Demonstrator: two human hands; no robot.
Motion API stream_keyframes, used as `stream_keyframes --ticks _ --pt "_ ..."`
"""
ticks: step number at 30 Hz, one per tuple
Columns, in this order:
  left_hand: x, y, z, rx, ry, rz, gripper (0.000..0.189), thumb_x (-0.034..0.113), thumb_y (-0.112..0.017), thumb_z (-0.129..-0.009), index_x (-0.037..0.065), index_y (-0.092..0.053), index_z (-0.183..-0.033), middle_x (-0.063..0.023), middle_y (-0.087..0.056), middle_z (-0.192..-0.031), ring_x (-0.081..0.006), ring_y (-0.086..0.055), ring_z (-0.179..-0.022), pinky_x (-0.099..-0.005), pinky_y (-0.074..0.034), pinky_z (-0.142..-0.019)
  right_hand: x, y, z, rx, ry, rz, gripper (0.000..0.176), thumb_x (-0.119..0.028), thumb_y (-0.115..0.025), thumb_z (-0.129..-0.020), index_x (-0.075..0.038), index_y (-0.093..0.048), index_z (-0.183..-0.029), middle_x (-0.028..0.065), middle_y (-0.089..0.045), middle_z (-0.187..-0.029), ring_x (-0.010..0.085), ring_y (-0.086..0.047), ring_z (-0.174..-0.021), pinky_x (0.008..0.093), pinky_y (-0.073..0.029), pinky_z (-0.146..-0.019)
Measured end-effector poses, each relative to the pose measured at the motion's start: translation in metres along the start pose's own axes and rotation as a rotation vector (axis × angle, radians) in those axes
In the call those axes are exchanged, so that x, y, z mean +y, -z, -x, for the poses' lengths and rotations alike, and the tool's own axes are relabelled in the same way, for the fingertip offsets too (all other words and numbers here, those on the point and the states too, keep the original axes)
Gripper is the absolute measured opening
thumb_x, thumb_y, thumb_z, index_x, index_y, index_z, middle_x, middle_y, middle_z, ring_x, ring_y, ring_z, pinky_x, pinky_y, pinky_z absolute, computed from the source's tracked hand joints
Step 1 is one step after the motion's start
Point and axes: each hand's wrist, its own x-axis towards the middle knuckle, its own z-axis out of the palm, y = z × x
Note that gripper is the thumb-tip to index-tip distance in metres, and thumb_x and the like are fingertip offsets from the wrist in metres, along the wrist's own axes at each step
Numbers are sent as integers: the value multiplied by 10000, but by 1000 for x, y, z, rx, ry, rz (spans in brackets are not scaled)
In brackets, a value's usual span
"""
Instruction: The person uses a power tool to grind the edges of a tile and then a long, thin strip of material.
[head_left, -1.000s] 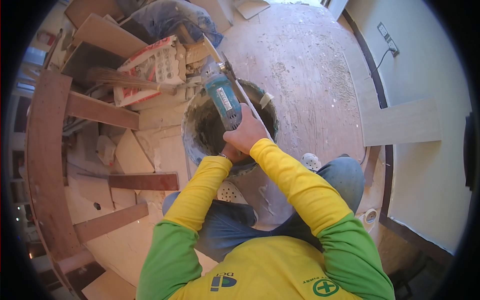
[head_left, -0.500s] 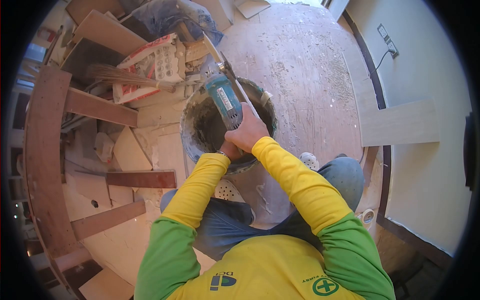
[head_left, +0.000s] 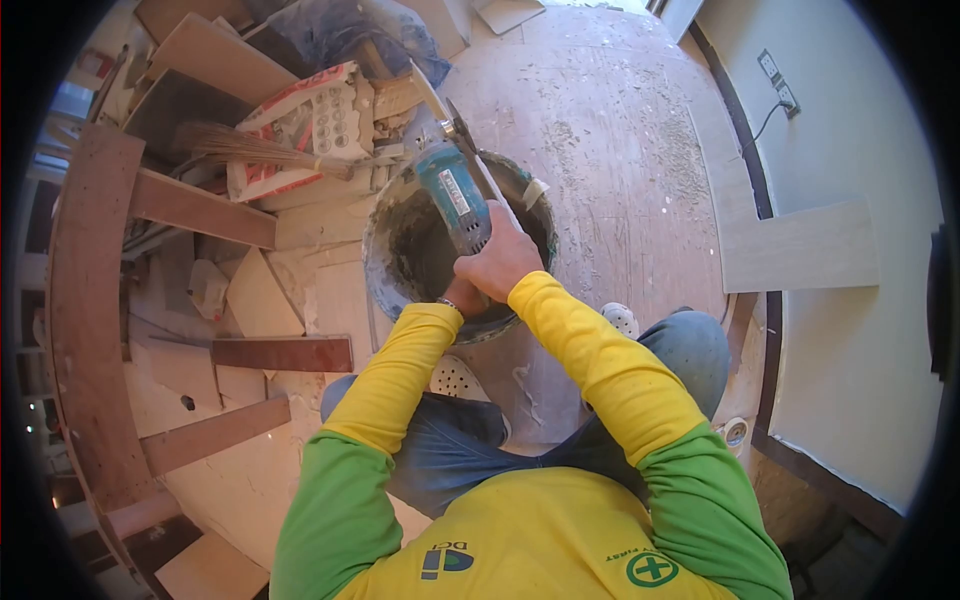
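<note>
A teal angle grinder (head_left: pixel 455 195) is held over the dark round bucket (head_left: pixel 385 270), its head pointing away from me. My right hand (head_left: pixel 498 258) wraps the grinder's rear body, thumb on the left side. Close underneath is my left hand (head_left: pixel 464 297), curled, with its fingers mostly hidden; what it grips does not show. A thin pale strip, like a tile seen edge-on (head_left: pixel 430 92), runs along the grinder's right side, past its dark disc (head_left: pixel 460 128) and down to my right fingers. Wet-looking grey residue coats the bucket's inside.
A bristle broom (head_left: pixel 250 148) and a torn red-and-white bag (head_left: pixel 340 120) lie at the left, near stacked boards (head_left: pixel 220 65). A wooden frame (head_left: pixel 95 320) runs along the left side. Debris (head_left: pixel 670 165) is scattered on the floor. Wall sockets (head_left: pixel 778 80) hold a plugged cable.
Both hands and the grinder have shifted very slightly to the right in view. The grip looks the same.
</note>
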Motion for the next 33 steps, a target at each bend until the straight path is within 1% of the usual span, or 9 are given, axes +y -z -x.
stream_keyframes --ticks 4,6,10,12,15,19,21,24,33 --pt "-2 -12 -5 117 -28 99 617 203 -614 -1012 112 -359 -1566 -112 -408 -1599 -244 -373 -1486 -390 -306 -1211 -8 5 4 59 15 -24 978 -281 -743 -682 -24 -328 -1530 316 -648 -1233 462 -642 -1145 462 -519 -1012" --pt "-4 -19 -17 318 21 233 674 -16 -663 -878 62 -440 -1509 -148 -493 -1520 -281 -440 -1437 -392 -368 -1172 -15 13 7 92 47 -73 947 -279 -741 -686 -40 -352 -1516 297 -665 -1210 464 -654 -1112 467 -524 -995" --pt "16 -16 -37 392 6 478 522 34 -561 -982 61 -461 -1493 -137 -548 -1468 -269 -510 -1373 -391 -407 -1145 -19 26 12 99 86 -123 939 -286 -746 -690 -45 -358 -1510 276 -665 -1224 456 -652 -1117 463 -518 -997" --pt "42 -6 -45 346 22 935 410 105 -458 -1058 64 -484 -1466 -109 -607 -1398 -235 -581 -1284 -387 -459 -1097 -16 31 14 145 145 -126 930 -293 -754 -689 -46 -375 -1501 264 -663 -1236 448 -646 -1136 455 -512 -1004" --pt "69 4 -48 382 76 1244 360 148 -450 -1070 60 -538 -1408 -85 -641 -1347 -203 -617 -1219 -373 -496 -1052 -10 38 18 163 163 -141 919 -296 -762 -685 -43 -396 -1489 258 -661 -1240 435 -643 -1152 442 -510 -1007" --pt "81 15 -55 362 67 1045 347 153 -479 -1061 56 -553 -1386 -77 -641 -1346 -198 -621 -1210 -361 -503 -1040 -9 46 28 168 205 -201 911 -295 -769 -681 -39 -410 -1479 260 -665 -1225 433 -651 -1135 433 -516 -997" --pt "93 25 -47 301 190 1319 351 170 -498 -1057 58 -556 -1384 -69 -648 -1336 -191 -631 -1197 -343 -512 -1023 -12 52 36 125 165 -192 924 -299 -778 -676 -39 -406 -1481 260 -670 -1211 425 -660 -1120 428 -522 -987" --pt "121 30 -37 302 262 1397 371 162 -516 -1045 67 -547 -1402 -86 -629 -1375 -202 -608 -1244 -353 -479 -1071 -7 50 47 130 186 -176 925 -303 -782 -678 -42 -406 -1482 260 -673 -1205 421 -666 -1113 429 -526 -980" --pt "128 20 -28 276 210 1209 379 152 -517 -1041 68 -544 -1410 -96 -612 -1399 -212 -589 -1272 -358 -460 -1091 6 28 81 168 270 -172 926 -311 -780 -689 -64 -388 -1491 277 -645 -1244 438 -647 -1136 444 -519 -996"
